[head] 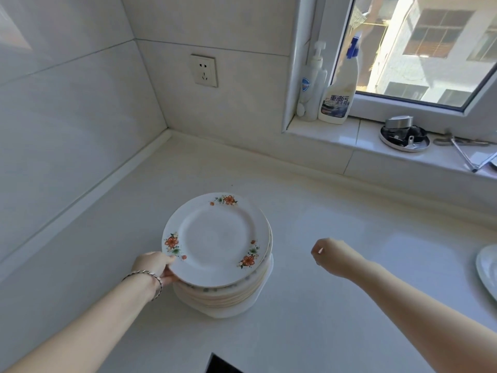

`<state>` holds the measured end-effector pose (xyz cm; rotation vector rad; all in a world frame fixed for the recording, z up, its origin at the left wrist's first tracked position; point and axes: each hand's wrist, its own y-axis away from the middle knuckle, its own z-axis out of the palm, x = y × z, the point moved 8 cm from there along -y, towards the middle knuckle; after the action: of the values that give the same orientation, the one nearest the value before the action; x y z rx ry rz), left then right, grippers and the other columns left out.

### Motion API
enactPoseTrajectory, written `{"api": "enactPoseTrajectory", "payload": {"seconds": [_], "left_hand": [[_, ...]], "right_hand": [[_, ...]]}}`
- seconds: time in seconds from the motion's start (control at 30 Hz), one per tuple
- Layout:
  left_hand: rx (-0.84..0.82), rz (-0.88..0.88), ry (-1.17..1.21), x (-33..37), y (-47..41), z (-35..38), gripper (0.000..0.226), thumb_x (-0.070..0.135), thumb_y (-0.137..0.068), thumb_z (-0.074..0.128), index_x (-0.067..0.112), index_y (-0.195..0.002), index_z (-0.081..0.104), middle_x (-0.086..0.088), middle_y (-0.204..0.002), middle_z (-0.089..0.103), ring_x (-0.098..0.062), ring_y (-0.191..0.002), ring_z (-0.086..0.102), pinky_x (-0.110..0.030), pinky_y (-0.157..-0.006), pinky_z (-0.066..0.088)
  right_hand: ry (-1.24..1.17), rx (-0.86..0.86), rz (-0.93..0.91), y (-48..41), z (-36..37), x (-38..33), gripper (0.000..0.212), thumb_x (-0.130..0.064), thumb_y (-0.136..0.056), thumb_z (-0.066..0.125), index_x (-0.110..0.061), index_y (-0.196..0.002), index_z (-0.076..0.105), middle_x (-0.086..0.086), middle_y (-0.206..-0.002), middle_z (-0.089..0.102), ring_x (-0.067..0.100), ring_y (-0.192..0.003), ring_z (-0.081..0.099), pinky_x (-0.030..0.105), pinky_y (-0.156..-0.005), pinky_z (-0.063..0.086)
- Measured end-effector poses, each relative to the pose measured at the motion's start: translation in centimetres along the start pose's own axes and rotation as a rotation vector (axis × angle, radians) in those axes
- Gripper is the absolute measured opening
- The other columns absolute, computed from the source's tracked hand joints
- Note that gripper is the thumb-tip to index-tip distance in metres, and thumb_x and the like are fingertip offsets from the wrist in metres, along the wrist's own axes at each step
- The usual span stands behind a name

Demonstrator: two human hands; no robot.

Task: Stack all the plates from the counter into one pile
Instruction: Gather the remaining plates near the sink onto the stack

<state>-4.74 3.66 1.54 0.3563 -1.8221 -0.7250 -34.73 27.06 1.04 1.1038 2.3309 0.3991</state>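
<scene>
A pile of several plates (223, 300) stands on the white counter (322, 319). Its top plate (217, 238) is white with orange flowers on the rim and sits tilted, its near-left edge raised. My left hand (157, 266) grips that edge, thumb on top and fingers underneath. My right hand (329, 253) hovers to the right of the pile, apart from it, fingers loosely curled and holding nothing. Another white plate (488, 267) lies at the right edge of the view, partly cut off.
Tiled walls meet in a corner behind the pile, with a wall socket (203, 70). On the window sill (349, 133) stand a pump bottle (312, 84), a spray cleaner bottle (340, 87) and a metal dish with small items (403, 135). A dark hob corner (220, 364) shows at the bottom.
</scene>
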Motion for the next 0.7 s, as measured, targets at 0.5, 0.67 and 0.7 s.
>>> {"api": "enactPoseTrajectory", "payload": {"seconds": [0.5,0.67,0.7], "left_hand": [[0.166,0.365,-1.044,2.6,1.3,-0.4,0.049,0.050,-0.088,0.049,0.009,-0.061,0.048,-0.012,-0.066,0.065,-0.028,-0.061,0.058,-0.028,-0.053,0.038],[0.154,0.343,-0.848,2.2,2.1,0.8,0.052,0.038,-0.089,0.055,0.000,-0.121,0.041,-0.023,-0.119,0.059,-0.036,-0.098,0.057,-0.036,-0.076,0.042],[0.112,0.320,-0.792,1.6,2.2,1.4,0.058,0.036,-0.090,0.054,0.002,-0.132,0.034,-0.023,-0.130,0.054,-0.037,-0.106,0.055,-0.038,-0.085,0.043]], "right_hand": [[0.031,-0.050,-0.014,-0.8,1.4,0.9,0.016,-0.020,-0.092,0.038,-0.021,-0.090,0.054,0.005,-0.105,0.069,0.021,-0.080,0.059,0.028,-0.072,0.050],[0.029,-0.066,-0.015,-0.5,2.4,0.9,0.028,-0.019,-0.092,0.037,-0.014,-0.106,0.062,0.007,-0.107,0.068,0.024,-0.085,0.062,0.028,-0.070,0.048],[0.033,-0.071,-0.015,-0.4,2.6,0.9,0.029,-0.018,-0.092,0.038,-0.013,-0.107,0.061,0.007,-0.108,0.068,0.024,-0.086,0.062,0.028,-0.070,0.048]]}}
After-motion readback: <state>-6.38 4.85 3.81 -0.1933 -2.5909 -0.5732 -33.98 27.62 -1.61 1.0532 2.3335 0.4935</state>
